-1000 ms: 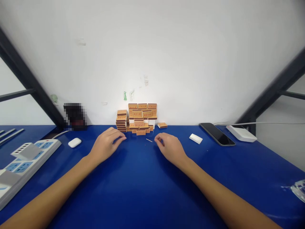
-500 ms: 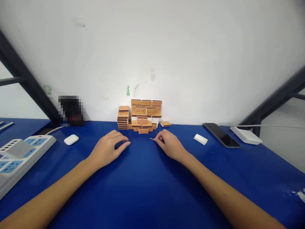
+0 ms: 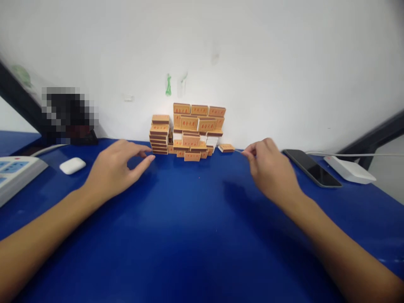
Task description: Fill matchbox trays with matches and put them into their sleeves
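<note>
Yellow matchboxes form a stepped pile [image 3: 191,140] against the wall, with a column of matchboxes [image 3: 159,136] at its left. A single matchbox [image 3: 226,147] lies just to the right of the pile. My right hand [image 3: 271,168] pinches a thin matchstick [image 3: 239,150], whose far end points left at the single matchbox; whether they touch I cannot tell. My left hand [image 3: 116,168] is held open near the foot of the column, thumb and fingers apart, holding nothing.
On the blue table [image 3: 189,235], a white earbud case [image 3: 72,166] and a power strip [image 3: 19,174] lie at left. A black phone [image 3: 312,168], a white flat box [image 3: 349,169] and a white cable are at right.
My right hand has moved right and away from the front of the pile with the matchstick, to beside the single matchbox. The view has shifted closer to the pile. My left hand stays open.
</note>
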### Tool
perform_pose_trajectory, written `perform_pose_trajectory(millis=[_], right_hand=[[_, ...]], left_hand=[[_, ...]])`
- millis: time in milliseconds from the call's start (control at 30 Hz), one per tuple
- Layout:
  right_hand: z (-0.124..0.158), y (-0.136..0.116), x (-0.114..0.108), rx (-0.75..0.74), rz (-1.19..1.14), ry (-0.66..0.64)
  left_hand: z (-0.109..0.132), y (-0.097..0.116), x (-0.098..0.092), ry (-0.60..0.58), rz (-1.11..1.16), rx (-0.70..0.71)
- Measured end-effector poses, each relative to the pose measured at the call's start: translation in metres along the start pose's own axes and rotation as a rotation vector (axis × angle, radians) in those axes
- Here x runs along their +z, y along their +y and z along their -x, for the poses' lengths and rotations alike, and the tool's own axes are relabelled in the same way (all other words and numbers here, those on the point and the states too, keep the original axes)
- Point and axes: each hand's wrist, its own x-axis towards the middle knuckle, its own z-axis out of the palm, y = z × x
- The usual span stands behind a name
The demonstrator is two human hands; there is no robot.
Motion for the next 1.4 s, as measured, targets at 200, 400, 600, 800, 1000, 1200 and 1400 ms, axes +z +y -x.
perform_pose_trajectory(millis=[200, 400, 600, 800, 1000, 1200, 1400], right_hand=[[0.002, -0.011, -0.017, -0.023, 0.06, 0.054], [0.004, -0.024, -0.026, 0.04, 0.048, -0.014], [0.006, -0.029, -0.025, -0.032, -0.041, 0.002], [0.01, -0.031, -0.019, -0.063, -0.11, -0.024], [0.015, -0.029, -0.013, -0.084, -0.146, -0.18], [0.018, -0.035, -0.005, -0.061, -0.164, -0.44], [0.017, -0.036, -0.003, -0.102, -0.14, -0.531]], left_hand=[[0.001, 0.004, 0.006, -0.043, 0.027, 0.01], [0.0, 0.014, -0.001, -0.141, 0.015, 0.055], [0.004, 0.025, -0.001, -0.194, 0.131, 0.149], [0.004, 0.025, 0.002, -0.25, 0.17, 0.128], [0.004, 0.026, 0.003, -0.291, 0.172, 0.155], [0.004, 0.029, 0.001, -0.281, 0.164, 0.177], [0.002, 0.031, 0.0, -0.264, 0.176, 0.183]])
